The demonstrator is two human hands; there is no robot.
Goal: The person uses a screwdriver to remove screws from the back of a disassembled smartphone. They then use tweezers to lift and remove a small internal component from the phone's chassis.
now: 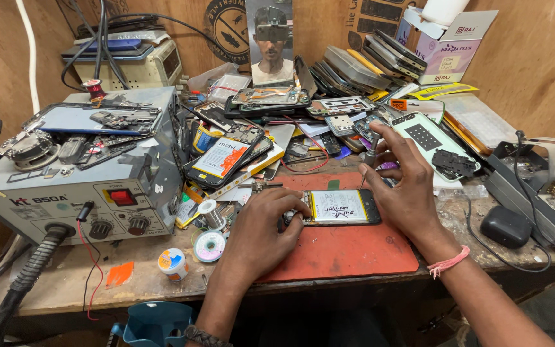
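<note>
An opened phone (340,207), its back off and battery showing, is lying on a red mat (348,250) near the middle of the tabletop (65,283). The left hand (261,231) is sitting at the phone's 9 o'clock end, fingers curled together and pressing on its edge. The right hand (403,183) is resting at its 3 o'clock end, fingers pinched on a thin screwdriver (372,149) standing at about 1 o'clock from the phone. A grey rework station (91,186) is sitting at 9 o'clock.
</note>
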